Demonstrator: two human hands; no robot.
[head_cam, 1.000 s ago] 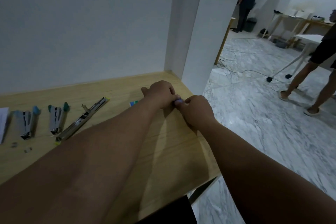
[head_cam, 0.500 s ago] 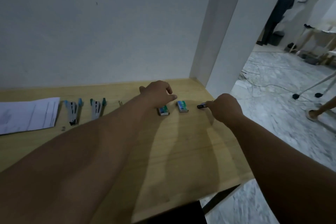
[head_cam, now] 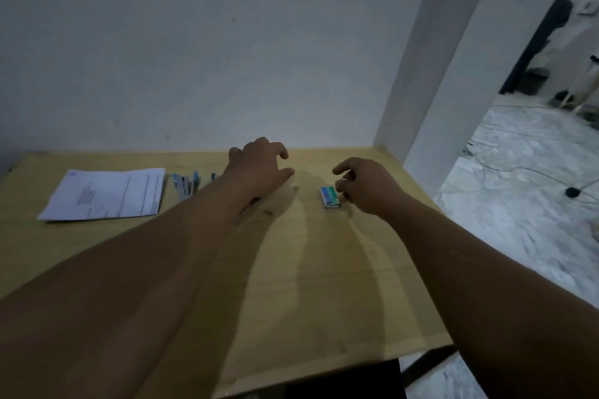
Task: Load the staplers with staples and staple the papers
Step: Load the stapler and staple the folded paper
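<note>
Both hands (head_cam: 259,172) now spread, hovering

The table (head_cam: 308,269) is pale wood with a fine straight grain and a smooth, matt finish that shows soft shadows. The sheets of paper (head_cam: 107,193) are white, flat and matt with faint print. The small staple box (head_cam: 330,197) looks like printed card, blue and green. The staplers (head_cam: 185,185) show blue plastic tips beside grey metal; blur hides detail. The wall (head_cam: 194,42) is matt and plain, and the floor (head_cam: 525,178) is veined, marble-like, with a slight sheen.
</note>
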